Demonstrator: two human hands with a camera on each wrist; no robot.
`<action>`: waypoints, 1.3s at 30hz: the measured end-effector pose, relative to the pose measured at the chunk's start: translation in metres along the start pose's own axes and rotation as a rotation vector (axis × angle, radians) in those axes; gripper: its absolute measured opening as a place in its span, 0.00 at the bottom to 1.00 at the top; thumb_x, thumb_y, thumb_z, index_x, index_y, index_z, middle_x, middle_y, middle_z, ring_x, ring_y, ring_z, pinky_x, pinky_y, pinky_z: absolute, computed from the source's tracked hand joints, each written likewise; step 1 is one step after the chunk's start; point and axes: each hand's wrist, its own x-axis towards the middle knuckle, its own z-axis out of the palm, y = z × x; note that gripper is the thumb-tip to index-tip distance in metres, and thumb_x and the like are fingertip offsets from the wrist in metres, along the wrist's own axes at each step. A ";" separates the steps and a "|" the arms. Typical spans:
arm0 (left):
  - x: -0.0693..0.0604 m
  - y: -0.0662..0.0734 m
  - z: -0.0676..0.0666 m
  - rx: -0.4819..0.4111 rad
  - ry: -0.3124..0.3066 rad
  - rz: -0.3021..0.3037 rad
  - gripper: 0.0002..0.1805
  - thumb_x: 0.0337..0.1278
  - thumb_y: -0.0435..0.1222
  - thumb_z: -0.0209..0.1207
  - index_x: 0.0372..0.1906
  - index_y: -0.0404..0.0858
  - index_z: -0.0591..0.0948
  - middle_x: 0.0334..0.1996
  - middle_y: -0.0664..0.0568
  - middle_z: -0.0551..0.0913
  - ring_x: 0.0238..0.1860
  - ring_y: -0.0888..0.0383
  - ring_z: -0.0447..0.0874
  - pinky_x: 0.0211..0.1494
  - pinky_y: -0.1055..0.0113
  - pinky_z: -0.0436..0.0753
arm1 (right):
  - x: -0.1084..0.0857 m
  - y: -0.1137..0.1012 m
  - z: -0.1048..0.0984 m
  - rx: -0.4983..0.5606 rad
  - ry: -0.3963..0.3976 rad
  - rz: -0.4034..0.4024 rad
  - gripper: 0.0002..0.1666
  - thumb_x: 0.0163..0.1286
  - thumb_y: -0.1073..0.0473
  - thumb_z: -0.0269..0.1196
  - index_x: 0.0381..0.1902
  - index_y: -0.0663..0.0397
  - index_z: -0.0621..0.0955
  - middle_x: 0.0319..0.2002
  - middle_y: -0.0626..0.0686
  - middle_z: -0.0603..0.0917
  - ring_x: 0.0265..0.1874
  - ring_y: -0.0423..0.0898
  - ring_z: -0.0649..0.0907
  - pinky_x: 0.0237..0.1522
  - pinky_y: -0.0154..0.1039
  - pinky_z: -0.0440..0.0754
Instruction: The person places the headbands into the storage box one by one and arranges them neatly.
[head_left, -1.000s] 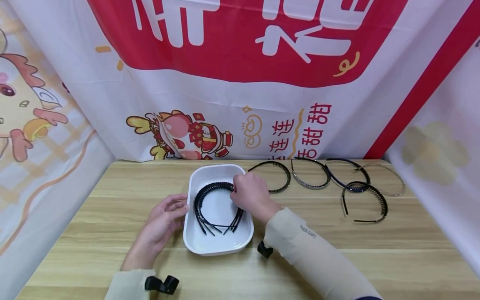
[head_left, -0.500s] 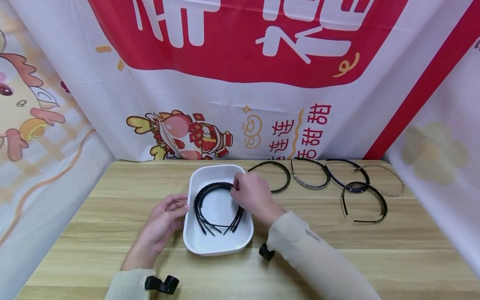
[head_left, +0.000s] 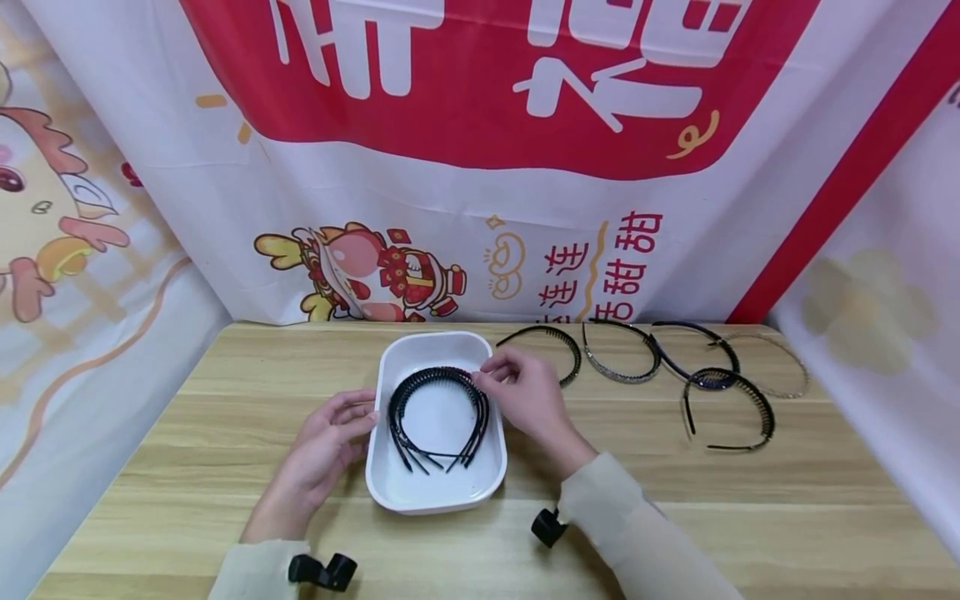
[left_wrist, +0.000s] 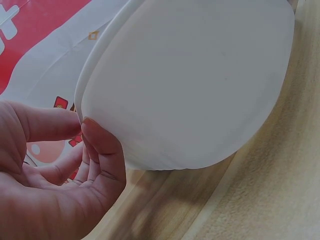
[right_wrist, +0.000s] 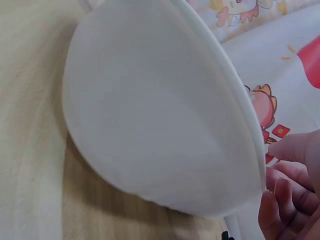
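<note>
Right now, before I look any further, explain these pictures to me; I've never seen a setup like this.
There is no machine here, just a person working barehanded. The wide picture is taken from the head; the two close ones, from the wrists, show the outside of a white tub. It stands on the wooden table, with several dark headbands inside; five more headbands lie to its right. The left hand pinches the tub's rim. The right hand is at the opposite rim; whether it holds anything is unclear.
</note>
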 end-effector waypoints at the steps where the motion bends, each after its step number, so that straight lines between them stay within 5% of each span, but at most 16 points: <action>1: 0.000 0.000 0.000 0.000 -0.001 0.001 0.30 0.75 0.32 0.61 0.75 0.33 0.68 0.51 0.57 0.84 0.51 0.61 0.84 0.57 0.65 0.87 | -0.002 0.001 -0.002 0.018 0.004 0.011 0.07 0.66 0.55 0.77 0.38 0.47 0.89 0.32 0.47 0.89 0.33 0.44 0.83 0.33 0.34 0.81; 20: 0.000 0.001 0.001 -0.014 0.001 0.002 0.29 0.74 0.31 0.61 0.75 0.33 0.68 0.51 0.57 0.84 0.52 0.61 0.85 0.57 0.65 0.87 | -0.015 0.051 -0.056 0.004 0.083 0.130 0.09 0.68 0.56 0.74 0.44 0.48 0.89 0.40 0.51 0.90 0.38 0.46 0.84 0.40 0.32 0.83; 32: 0.000 0.000 0.000 0.000 0.003 -0.003 0.30 0.75 0.31 0.61 0.76 0.34 0.67 0.53 0.57 0.84 0.52 0.61 0.85 0.57 0.65 0.87 | -0.026 0.078 -0.090 0.009 0.185 0.176 0.10 0.72 0.56 0.72 0.48 0.52 0.88 0.42 0.54 0.91 0.35 0.44 0.86 0.34 0.31 0.85; 39: 0.000 0.000 -0.001 -0.001 -0.003 0.000 0.30 0.75 0.31 0.61 0.76 0.34 0.68 0.52 0.58 0.84 0.52 0.61 0.85 0.57 0.65 0.87 | -0.036 0.090 -0.111 0.028 0.245 0.235 0.10 0.71 0.55 0.72 0.47 0.51 0.88 0.36 0.48 0.89 0.26 0.45 0.84 0.23 0.36 0.83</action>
